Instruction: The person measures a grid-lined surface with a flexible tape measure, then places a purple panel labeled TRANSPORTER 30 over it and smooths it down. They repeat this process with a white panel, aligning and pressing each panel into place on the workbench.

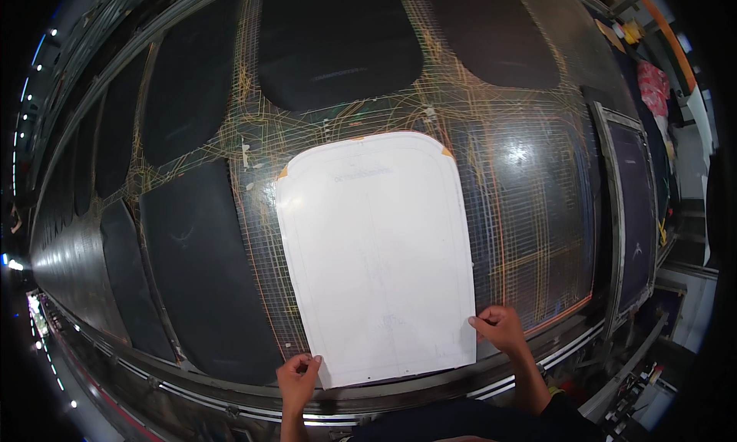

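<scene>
A large white sheet (380, 250) lies in front of me on the long table, its far end rounded and its near edge straight. Faint lines and marks run over it, and small orange bits show at its far corners. The fingers of my left hand (298, 379) are pinched together at the sheet's near left corner. On the opposite side, my right hand (500, 328) pinches the right edge, a little above the near corner. Most of the sheet appears to lie flat on the table.
Black cut panels (342, 43) lie in rows along the table (530, 212), whose dark top carries many coloured lines. At the right stands a framed screen (633, 204). A metal rail (368, 411) follows the near edge. Red material (652, 87) sits at the far right.
</scene>
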### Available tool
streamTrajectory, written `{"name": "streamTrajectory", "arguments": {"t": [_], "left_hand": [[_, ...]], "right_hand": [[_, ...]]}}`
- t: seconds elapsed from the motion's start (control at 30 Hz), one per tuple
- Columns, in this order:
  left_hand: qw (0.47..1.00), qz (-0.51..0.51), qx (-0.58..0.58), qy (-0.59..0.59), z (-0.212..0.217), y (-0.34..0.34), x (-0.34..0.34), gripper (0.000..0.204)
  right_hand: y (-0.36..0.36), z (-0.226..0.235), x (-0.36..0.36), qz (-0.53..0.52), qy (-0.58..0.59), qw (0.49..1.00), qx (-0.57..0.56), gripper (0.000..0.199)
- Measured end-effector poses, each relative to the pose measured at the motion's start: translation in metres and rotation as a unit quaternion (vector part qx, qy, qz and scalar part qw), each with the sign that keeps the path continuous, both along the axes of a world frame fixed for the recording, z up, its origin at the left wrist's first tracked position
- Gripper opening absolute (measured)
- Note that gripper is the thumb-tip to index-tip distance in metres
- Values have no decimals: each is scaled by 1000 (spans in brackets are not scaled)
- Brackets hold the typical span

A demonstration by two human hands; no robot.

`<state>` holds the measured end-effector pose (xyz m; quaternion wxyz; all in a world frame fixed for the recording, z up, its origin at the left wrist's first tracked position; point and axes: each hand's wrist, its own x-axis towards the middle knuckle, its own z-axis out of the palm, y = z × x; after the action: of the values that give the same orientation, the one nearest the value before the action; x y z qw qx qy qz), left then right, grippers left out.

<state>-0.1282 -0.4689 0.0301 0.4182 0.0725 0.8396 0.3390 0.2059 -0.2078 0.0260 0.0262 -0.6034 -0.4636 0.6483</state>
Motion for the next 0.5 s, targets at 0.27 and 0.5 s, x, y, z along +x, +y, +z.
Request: {"name": "streamTrajectory", "arguments": {"t": [0.27,0.5], "left_hand": [[1000,-4,5,5,-2,2,-2,19],[1000,8,19,-10,-3,0,-2,19]], "right_hand": [[5,7,-4,-1,-66,997,-26,20],[7,9,-7,2,-77,997,-17,22]]}}
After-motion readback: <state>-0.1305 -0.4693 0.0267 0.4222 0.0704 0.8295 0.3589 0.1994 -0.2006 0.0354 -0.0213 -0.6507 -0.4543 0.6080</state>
